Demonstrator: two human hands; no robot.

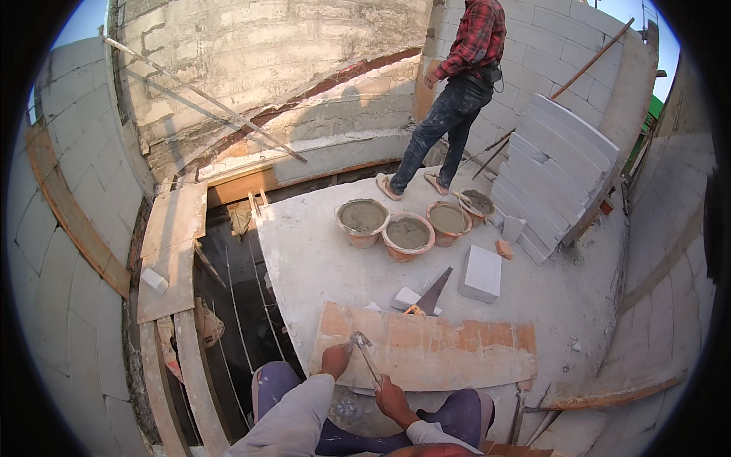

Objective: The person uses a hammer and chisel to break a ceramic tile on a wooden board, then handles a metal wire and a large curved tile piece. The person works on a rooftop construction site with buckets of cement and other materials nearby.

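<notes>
My right hand (pixel 394 401) is closed round the handle of a hammer (pixel 369 359), whose head points up and away from me. Just left of the hammer head, my left hand (pixel 335 359) is closed; what its fingers pinch, if anything, is too small to make out. Both hands are over the near left part of a worn plywood board (pixel 426 346) lying on the slab in front of my knees. Beyond its far edge lies a handsaw (pixel 435 293) with an orange handle, beside a small white block piece (pixel 406 298).
Several mortar buckets (pixel 407 233) stand ahead, near a person (pixel 464 84) in a red checked shirt. A white block (pixel 480 274) lies right of the saw, before a block stack (pixel 556 175). On my left, an open gap (pixel 240 293) with bars borders planks (pixel 199 381).
</notes>
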